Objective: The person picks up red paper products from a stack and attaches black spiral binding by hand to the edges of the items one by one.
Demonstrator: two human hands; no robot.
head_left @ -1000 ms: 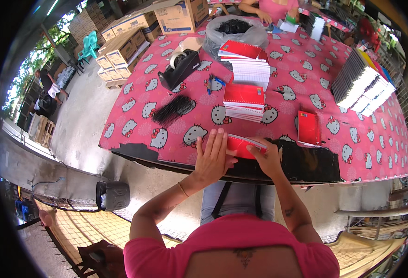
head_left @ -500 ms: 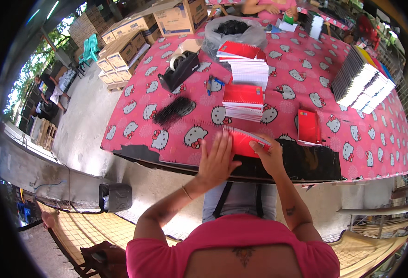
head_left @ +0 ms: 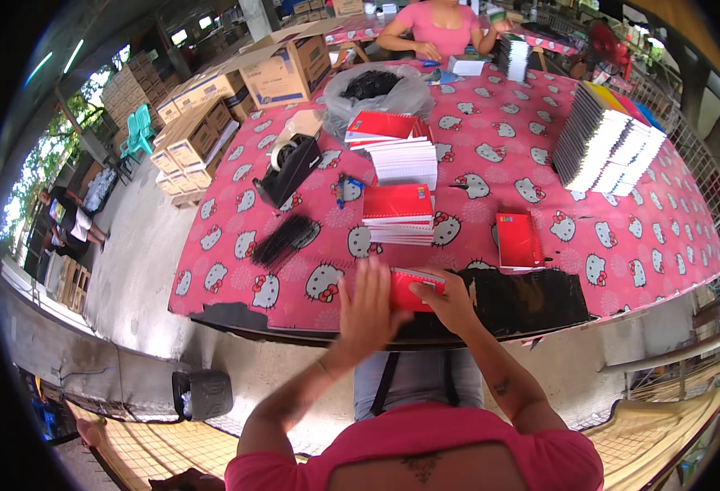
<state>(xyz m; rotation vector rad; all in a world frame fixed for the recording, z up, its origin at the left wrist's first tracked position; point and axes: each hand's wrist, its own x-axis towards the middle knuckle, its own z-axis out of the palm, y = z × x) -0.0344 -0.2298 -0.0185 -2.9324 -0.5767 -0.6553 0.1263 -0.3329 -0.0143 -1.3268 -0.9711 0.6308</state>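
Note:
At the table's near edge lies a small red spiral notebook (head_left: 406, 288) with my hands at its two sides. My right hand (head_left: 451, 304) grips its right end, the thumb on top of the cover. Against its left end my left hand (head_left: 370, 309) is held with fingers stretched out, slightly blurred by motion. Just beyond stands a stack of red notebooks (head_left: 397, 204), their white page edges facing me. Behind that is a taller stack (head_left: 388, 128) of the same kind. To the right, a separate small red notebook pile (head_left: 519, 239) rests on the pink cloth.
Left of the stacks are a black wire bundle (head_left: 282, 241), a black tape dispenser (head_left: 288, 169) and blue pens (head_left: 345, 188). A plastic bag (head_left: 417, 92) stands behind. Large notebook stacks (head_left: 601, 147) fill the right. Across the table sits a co-worker (head_left: 437, 33); cartons (head_left: 282, 69) stand far left.
The notebook has turned from a slant to lie straighter along the table edge. My left hand has shifted along its left end and is now blurred. The whole view has tipped slightly.

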